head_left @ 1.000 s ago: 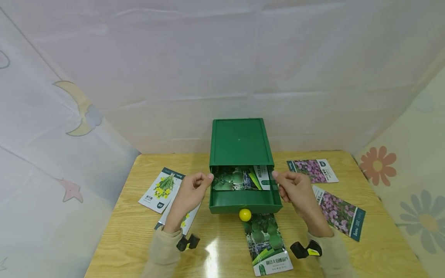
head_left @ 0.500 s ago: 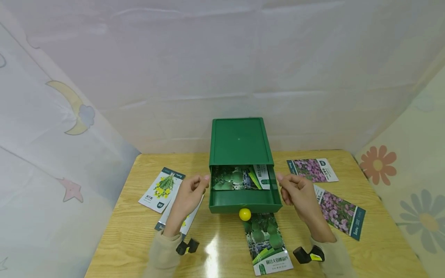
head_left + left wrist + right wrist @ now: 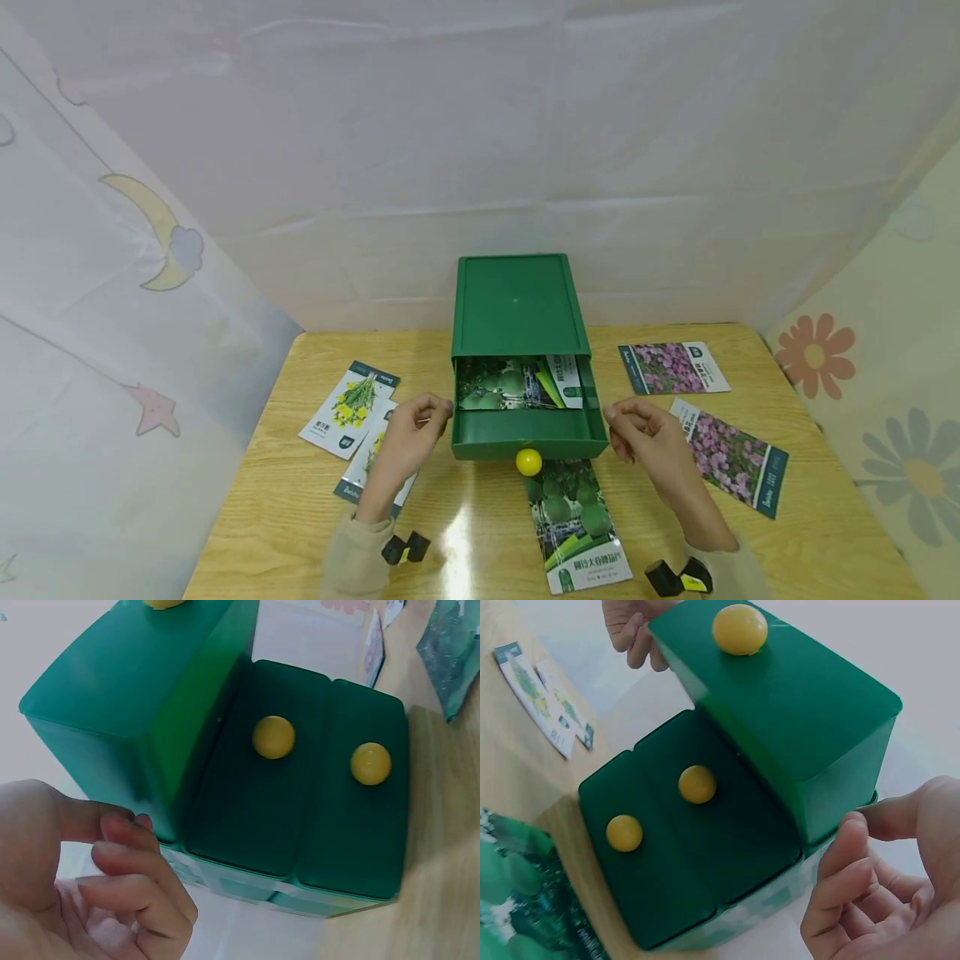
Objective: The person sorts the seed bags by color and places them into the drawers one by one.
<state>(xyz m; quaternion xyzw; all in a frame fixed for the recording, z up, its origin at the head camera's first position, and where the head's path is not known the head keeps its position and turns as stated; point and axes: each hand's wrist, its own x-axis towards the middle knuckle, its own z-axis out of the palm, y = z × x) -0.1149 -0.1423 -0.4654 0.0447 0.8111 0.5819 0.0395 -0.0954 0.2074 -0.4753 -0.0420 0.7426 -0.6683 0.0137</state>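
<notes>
A green cabinet [image 3: 517, 304] stands at the back of the table, its top drawer [image 3: 525, 427] pulled out. A seed packet [image 3: 517, 385] with green round fruit lies inside the drawer, its back part under the cabinet top. On the drawer front is a yellow knob [image 3: 528, 462]. My left hand [image 3: 408, 433] is beside the drawer's left wall, fingers loosely curled, with nothing between them. To the right of the drawer, my right hand [image 3: 654, 442] has its fingers loosely bent, likewise holding nothing. Two lower drawers [image 3: 292, 787] with yellow knobs are in place beneath.
Another green-fruit packet [image 3: 577, 533] lies in front of the cabinet. Two yellow-flower packets [image 3: 348, 408] overlap at the left, partly behind my left hand. Pink-flower packets [image 3: 731, 458] lie at the right. A patterned cloth [image 3: 517, 150] rises behind the table.
My right hand has moved right and toward me, away from the drawer's side. My left hand has shifted slightly left and toward me. The drawer and packets have stayed put.
</notes>
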